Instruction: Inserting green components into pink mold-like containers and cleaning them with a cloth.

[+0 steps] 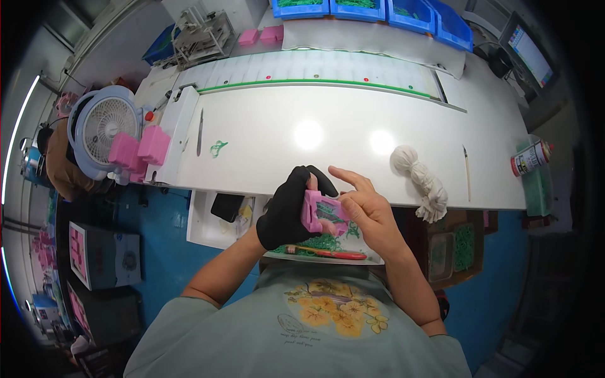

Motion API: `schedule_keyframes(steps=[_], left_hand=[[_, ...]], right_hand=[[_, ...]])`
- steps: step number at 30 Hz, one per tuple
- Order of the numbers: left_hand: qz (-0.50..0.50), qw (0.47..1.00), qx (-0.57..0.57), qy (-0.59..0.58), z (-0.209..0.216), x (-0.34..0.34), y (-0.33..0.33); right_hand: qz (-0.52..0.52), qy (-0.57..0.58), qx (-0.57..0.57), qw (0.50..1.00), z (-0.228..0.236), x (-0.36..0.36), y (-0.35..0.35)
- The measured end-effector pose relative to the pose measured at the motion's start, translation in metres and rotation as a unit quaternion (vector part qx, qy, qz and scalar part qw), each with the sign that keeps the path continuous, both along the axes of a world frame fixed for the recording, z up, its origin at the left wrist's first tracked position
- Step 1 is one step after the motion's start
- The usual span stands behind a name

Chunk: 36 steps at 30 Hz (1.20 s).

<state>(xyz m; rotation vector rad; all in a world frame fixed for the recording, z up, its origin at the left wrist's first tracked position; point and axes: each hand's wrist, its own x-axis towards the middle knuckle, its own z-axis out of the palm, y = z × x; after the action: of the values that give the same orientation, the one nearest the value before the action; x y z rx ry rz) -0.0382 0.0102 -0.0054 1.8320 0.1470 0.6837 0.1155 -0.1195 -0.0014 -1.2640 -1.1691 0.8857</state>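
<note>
A pink plastic frame (310, 211) with an open middle is held over the front edge of the white table. My left hand (283, 211), in a black glove with bare fingertips, wraps round its left side. At the frame's right edge is my bare right hand (372, 214): the thumb presses against it, the forefinger stretches out past it, and the other fingers are mostly hidden. Below, an open drawer (205, 236) contains green plastic scraps (296, 249) and a red-handled tool (340, 254).
On the white table (271, 132) lie a knife (200, 132), a green scrap (217, 148), a white cloth bundle (419, 176) and a thin brush (467, 171). A fan (107, 129) and pink blocks (153, 145) stand left. Blue bins (359, 11) line the back; a can (531, 157) is right.
</note>
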Motion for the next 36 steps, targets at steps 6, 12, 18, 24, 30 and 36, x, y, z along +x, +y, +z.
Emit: schedule_keyframes(steps=[6,12,18,24,30,36], left_hand=[[-0.066,0.920,-0.384,0.036,0.004,0.000,-0.003],[-0.189,0.882,-0.426,0.067,-0.003,-0.002,0.007],[-0.050,0.937,-0.338,0.070,0.000,0.004,0.003],[-0.037,0.952,-0.301,0.049,-0.012,0.008,0.002],[0.061,0.977,-0.200,0.042,-0.009,0.009,0.003],[0.091,0.933,-0.348,-0.032,-0.034,-0.010,0.031]], right_hand=[[-0.034,-0.065,0.078,0.994,0.003,0.001,0.005],[-0.031,-0.066,0.044,0.996,-0.003,0.001,0.003],[-0.097,-0.088,-0.005,0.991,0.001,-0.006,-0.003],[-0.029,-0.059,0.009,0.998,-0.007,-0.007,0.001],[-0.059,0.015,-0.019,0.998,0.004,-0.009,-0.005],[-0.192,-0.042,-0.030,0.980,0.010,-0.006,-0.012]])
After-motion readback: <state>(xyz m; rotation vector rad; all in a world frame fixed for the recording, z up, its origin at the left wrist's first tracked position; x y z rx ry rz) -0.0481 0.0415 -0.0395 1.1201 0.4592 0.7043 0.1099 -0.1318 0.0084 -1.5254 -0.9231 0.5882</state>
